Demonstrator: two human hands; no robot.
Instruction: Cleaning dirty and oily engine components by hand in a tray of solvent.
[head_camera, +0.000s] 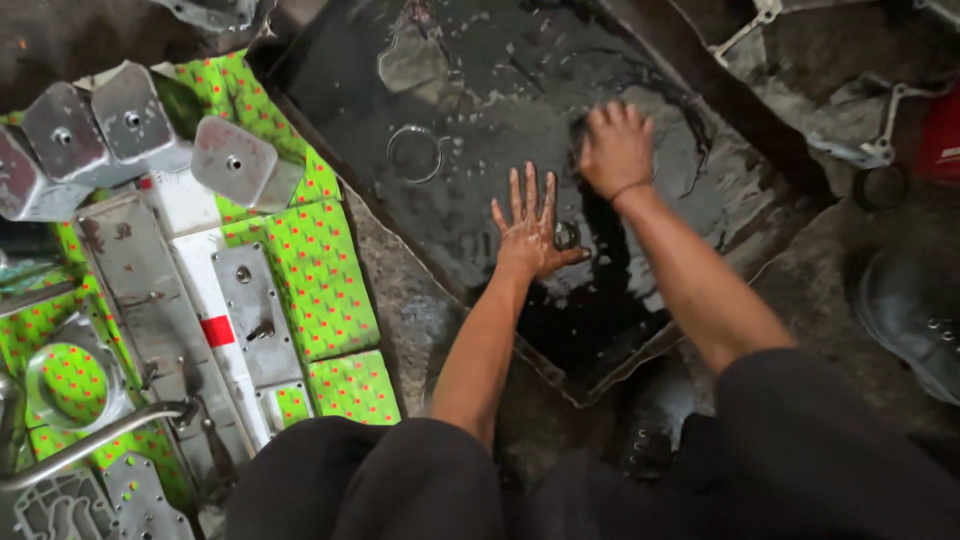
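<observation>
Down at the centre of the head view, both bare hands are in a shallow black tray (330, 90) filled with dark oily liquid. Left hand (530, 228) lies flat, palm down, fingers spread wide and pointing to twelve o'clock, gripping nothing; its thumb sits just beside a small round metal piece (566, 235) at its three o'clock, and whether they touch I cannot tell. Right hand (617, 150), up at one o'clock from the left, is blurred, fingers loosely curled down onto the wet tray floor; whether it has anything under it I cannot tell. A thin band rings that wrist.

Over at ten o'clock from the left hand, a metal ring (414, 153) lies flat in the liquid, well apart from both hands.

Swinging to nine o'clock, outside the tray, a green dotted sheet (320, 290) carries grey metal parts: hexagonal blocks (232, 160) with centre holes at the top, long flat plates (255, 315) with bolts lower down, and a bent metal bar (100, 435) at seven o'clock.

Off at three o'clock, a dark shoe (915, 310) rests on the grimy floor.
</observation>
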